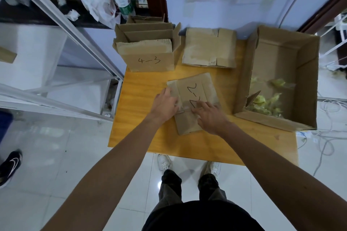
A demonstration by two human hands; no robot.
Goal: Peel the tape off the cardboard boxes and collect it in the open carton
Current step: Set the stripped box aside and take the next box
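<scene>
Flattened box [187, 124] matt cardboard; table [150, 137] smooth lacquered wood; floor [56, 137] glossy tile; crumpled tape [262, 102] probably shiny plastic.

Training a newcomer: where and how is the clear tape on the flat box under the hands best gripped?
Likely the right end of the tape, at the edge of the flat box, pinched from the right: the strip lies flat across it, so only an end offers an edge. The left hand presses the box down; the right hand touches the strip.
</scene>
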